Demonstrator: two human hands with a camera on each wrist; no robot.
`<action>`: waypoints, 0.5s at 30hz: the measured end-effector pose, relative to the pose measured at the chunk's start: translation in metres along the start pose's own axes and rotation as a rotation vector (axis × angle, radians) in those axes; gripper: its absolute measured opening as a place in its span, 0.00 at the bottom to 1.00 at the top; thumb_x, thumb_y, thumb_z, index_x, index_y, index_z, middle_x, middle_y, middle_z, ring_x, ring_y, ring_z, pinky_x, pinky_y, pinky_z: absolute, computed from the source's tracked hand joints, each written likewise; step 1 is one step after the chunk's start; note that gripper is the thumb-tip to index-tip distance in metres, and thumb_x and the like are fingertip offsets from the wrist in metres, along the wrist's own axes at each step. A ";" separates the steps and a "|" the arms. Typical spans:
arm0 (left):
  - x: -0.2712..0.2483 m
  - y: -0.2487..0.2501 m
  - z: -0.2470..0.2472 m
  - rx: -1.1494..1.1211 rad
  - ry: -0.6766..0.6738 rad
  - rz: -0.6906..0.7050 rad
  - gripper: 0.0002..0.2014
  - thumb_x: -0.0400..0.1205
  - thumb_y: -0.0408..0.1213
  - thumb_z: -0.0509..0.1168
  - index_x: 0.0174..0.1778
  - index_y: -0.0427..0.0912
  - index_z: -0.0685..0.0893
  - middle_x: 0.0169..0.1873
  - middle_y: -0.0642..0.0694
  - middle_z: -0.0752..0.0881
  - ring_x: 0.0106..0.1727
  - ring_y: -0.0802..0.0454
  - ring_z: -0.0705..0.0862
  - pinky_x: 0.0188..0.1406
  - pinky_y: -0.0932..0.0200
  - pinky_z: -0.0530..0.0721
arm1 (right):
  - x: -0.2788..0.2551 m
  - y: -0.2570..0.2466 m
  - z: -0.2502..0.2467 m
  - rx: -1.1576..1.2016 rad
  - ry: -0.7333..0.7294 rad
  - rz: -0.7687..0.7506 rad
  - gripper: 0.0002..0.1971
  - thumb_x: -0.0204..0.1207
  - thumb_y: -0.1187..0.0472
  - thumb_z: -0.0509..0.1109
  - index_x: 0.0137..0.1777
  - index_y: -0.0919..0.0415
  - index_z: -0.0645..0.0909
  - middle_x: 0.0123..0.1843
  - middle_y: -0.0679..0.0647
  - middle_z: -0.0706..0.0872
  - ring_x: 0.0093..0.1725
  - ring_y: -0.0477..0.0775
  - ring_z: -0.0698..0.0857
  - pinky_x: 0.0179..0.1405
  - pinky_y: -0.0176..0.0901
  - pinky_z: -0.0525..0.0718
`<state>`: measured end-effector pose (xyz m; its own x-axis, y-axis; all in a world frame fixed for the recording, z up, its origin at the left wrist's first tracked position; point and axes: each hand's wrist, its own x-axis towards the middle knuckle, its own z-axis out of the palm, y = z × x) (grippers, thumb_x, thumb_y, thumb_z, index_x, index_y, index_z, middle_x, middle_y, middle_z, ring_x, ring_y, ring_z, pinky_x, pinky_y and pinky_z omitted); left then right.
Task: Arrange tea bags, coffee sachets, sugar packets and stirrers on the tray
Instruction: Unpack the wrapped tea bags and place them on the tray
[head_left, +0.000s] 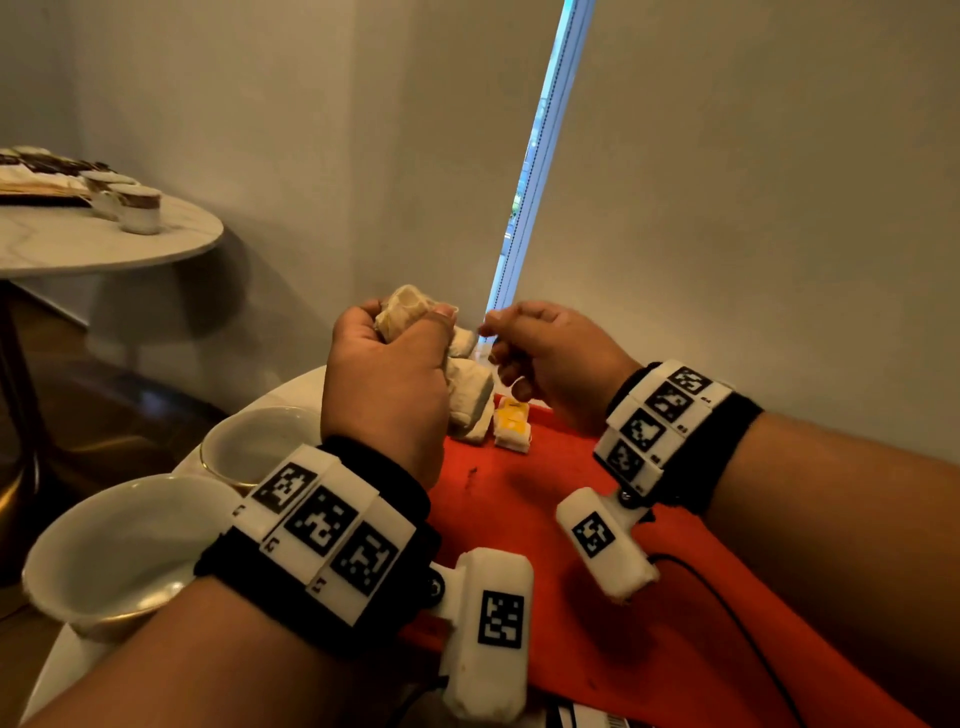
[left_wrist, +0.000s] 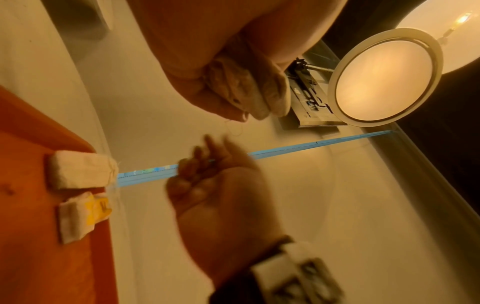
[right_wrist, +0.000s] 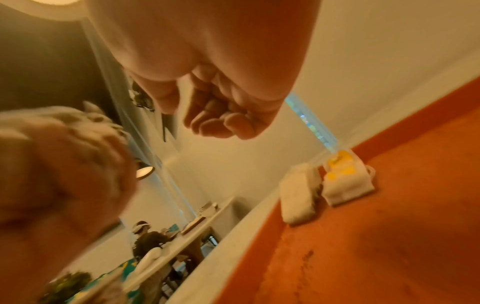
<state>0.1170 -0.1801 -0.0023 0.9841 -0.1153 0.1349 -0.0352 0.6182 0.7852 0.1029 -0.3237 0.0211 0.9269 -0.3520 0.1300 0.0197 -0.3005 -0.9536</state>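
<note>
- Our left hand (head_left: 384, 374) grips a clump of tea bags (head_left: 410, 312), raised above the orange tray's (head_left: 545, 519) far edge.
- Our right hand (head_left: 550, 353) has curled fingers; whether they pinch a string, we cannot tell.
- Two tea bags (head_left: 511, 428) lie at the tray's far edge, with bare tray nearer us.
- Two cups (head_left: 124, 545) stand beside its left edge.
</note>
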 end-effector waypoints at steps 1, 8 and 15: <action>0.000 -0.002 0.000 -0.001 0.004 -0.014 0.12 0.81 0.34 0.73 0.59 0.44 0.82 0.38 0.44 0.90 0.36 0.49 0.90 0.33 0.54 0.89 | -0.008 -0.008 -0.002 0.039 -0.033 -0.042 0.10 0.84 0.56 0.69 0.49 0.63 0.82 0.32 0.53 0.79 0.27 0.50 0.75 0.24 0.40 0.71; -0.011 -0.007 0.003 0.050 -0.157 -0.144 0.13 0.84 0.38 0.70 0.61 0.37 0.80 0.39 0.38 0.88 0.28 0.54 0.87 0.22 0.63 0.82 | -0.040 -0.022 -0.002 -0.091 -0.100 -0.094 0.11 0.76 0.58 0.78 0.55 0.58 0.83 0.41 0.54 0.84 0.29 0.47 0.79 0.25 0.44 0.74; -0.014 -0.016 0.002 0.139 -0.336 -0.222 0.16 0.79 0.25 0.71 0.61 0.34 0.79 0.37 0.35 0.87 0.30 0.46 0.86 0.22 0.57 0.81 | -0.051 -0.024 -0.013 -0.126 -0.081 -0.157 0.10 0.78 0.68 0.74 0.59 0.61 0.86 0.36 0.49 0.86 0.28 0.39 0.81 0.28 0.32 0.77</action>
<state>0.1036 -0.1901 -0.0154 0.8598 -0.4951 0.1248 0.1253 0.4417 0.8884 0.0502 -0.3103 0.0414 0.9434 -0.2209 0.2473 0.1241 -0.4566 -0.8810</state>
